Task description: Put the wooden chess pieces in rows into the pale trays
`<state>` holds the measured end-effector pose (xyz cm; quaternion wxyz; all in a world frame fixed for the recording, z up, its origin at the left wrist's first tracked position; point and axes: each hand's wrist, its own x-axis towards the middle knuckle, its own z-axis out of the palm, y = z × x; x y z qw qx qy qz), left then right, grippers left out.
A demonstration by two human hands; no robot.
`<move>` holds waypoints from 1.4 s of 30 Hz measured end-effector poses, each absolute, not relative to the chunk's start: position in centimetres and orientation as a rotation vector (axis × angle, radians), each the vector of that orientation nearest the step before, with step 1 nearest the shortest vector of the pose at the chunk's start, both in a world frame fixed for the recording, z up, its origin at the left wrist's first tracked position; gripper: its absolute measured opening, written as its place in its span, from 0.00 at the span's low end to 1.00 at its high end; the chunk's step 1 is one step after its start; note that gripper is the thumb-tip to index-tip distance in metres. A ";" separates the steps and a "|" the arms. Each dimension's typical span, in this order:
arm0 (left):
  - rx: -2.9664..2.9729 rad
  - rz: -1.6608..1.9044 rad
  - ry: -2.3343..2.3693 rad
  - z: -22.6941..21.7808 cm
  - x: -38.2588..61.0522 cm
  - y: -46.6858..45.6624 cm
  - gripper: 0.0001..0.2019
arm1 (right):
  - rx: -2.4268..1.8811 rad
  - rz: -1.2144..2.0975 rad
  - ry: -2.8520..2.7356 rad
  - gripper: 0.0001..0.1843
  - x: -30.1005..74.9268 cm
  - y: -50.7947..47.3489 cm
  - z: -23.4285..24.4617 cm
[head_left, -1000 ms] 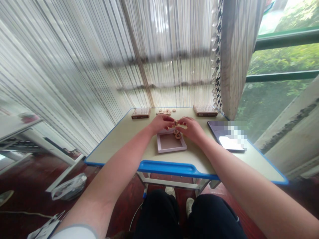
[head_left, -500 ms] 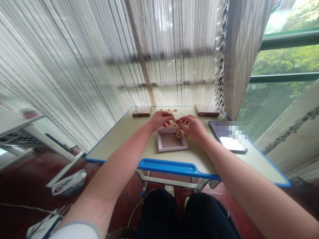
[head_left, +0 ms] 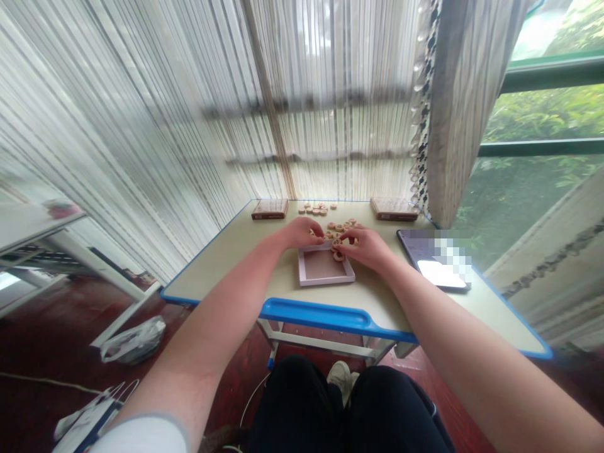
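Note:
My right hand [head_left: 362, 245] pinches a round wooden game piece [head_left: 336, 242], like a Chinese chess disc with a dark mark, over the back right corner of a shallow pale pink box [head_left: 325, 280]. Another wooden disc [head_left: 338, 257] lies inside the box, by my right fingertips. My left hand [head_left: 304, 233] is at the box's back left corner, its thumb and fingers curled with a gap between them. Several loose discs [head_left: 340, 228] lie behind the box, some partly hidden by my hands.
More discs [head_left: 319, 211] are scattered near the table's far edge. One flat brown box [head_left: 270, 209] lies at the back left, another brown box [head_left: 394, 209] at the back right. A dark tablet [head_left: 434, 261] rests on the right. A blue tray edge [head_left: 317, 314] runs along the front.
My hands have moved apart and slightly down toward the box. My right hand has brought a disc to its back right corner. Discs behind are now more visible.

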<state>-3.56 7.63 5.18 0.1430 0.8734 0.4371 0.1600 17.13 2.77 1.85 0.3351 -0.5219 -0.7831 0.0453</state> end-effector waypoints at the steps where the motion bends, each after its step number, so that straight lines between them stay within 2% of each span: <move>1: 2.516 0.464 1.264 5.2 -3.5 7.6 0.14 | -1.362 0.115 -2.044 0.14 17.1 2.8 1.8; 21: 2.538 0.430 1.206 5.0 -3.6 7.5 0.14 | -1.313 0.063 -2.089 0.13 17.2 3.0 1.6; 31: 2.526 0.476 1.126 4.4 -3.2 8.0 0.12 | -1.701 0.010 -1.723 0.16 18.6 3.7 2.2; 37: 2.540 0.662 1.392 4.2 -4.3 9.3 0.15 | -1.733 0.008 -1.671 0.19 18.9 4.3 1.7; 42: 2.548 0.526 1.562 3.8 -5.1 10.1 0.18 | -1.538 0.138 -1.912 0.23 18.3 4.4 0.8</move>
